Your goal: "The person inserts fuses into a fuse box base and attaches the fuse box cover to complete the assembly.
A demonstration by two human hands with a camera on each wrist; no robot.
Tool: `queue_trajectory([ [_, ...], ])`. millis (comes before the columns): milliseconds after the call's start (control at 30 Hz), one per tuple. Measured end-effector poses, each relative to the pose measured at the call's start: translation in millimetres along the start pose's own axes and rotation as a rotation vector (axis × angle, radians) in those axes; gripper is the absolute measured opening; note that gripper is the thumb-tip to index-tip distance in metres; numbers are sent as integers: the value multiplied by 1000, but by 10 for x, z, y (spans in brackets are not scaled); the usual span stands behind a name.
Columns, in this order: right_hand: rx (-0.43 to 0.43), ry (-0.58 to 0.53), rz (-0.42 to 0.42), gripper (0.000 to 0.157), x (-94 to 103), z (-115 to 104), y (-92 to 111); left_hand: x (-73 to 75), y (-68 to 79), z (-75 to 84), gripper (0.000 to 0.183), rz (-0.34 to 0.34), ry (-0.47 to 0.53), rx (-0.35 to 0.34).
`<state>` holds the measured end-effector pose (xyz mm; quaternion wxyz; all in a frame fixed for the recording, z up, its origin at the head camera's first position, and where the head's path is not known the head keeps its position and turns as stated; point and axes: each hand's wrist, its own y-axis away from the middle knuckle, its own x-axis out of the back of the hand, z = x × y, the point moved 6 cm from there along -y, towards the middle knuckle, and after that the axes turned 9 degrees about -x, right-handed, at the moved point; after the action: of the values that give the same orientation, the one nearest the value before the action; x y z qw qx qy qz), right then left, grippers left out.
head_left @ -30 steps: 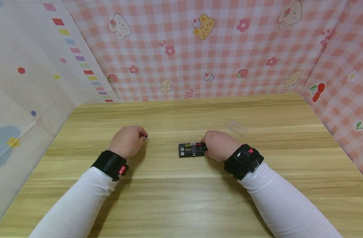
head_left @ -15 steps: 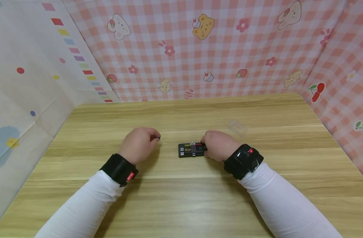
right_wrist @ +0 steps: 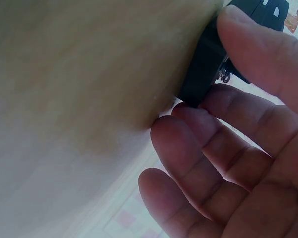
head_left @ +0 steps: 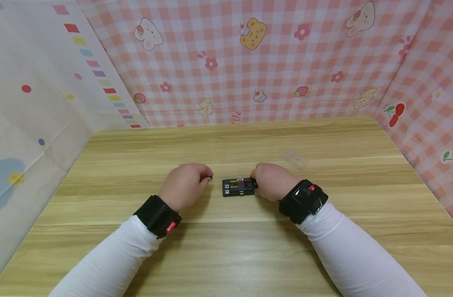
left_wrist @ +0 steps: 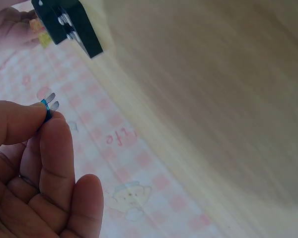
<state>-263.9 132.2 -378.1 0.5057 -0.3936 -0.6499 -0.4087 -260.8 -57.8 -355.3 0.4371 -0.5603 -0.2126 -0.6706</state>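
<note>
In the left wrist view, the thumb and index finger of my left hand [head_left: 185,187] pinch a blue blade fuse [left_wrist: 47,110], its two flat metal prongs sticking out. A black fuse box [head_left: 230,192] lies on the table just right of that hand, with yellow, red and brown-orange fuses seated along its top. My right hand [head_left: 274,182] grips the box's right end; the right wrist view has the thumb over one side and fingers on the other [right_wrist: 204,67]. Metal terminals show at the box's side. The right palm hides the box's far end in the head view.
A clear plastic cover [head_left: 296,159] lies behind the right hand. The wooden table [head_left: 226,251] meets a pink checked cloth [head_left: 226,74] at its back edge. More printed cloth hangs at the left and right.
My left hand has moved right with the blade fuse, coming close to the fuse box's left end. The right hand and the box have stayed in place.
</note>
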Motion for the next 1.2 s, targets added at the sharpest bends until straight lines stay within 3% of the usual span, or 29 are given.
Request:
queue_trajectory([
  [1200,47,3,19,17,-3,12,-17,-159,-161,476,3,-23,36,-166],
])
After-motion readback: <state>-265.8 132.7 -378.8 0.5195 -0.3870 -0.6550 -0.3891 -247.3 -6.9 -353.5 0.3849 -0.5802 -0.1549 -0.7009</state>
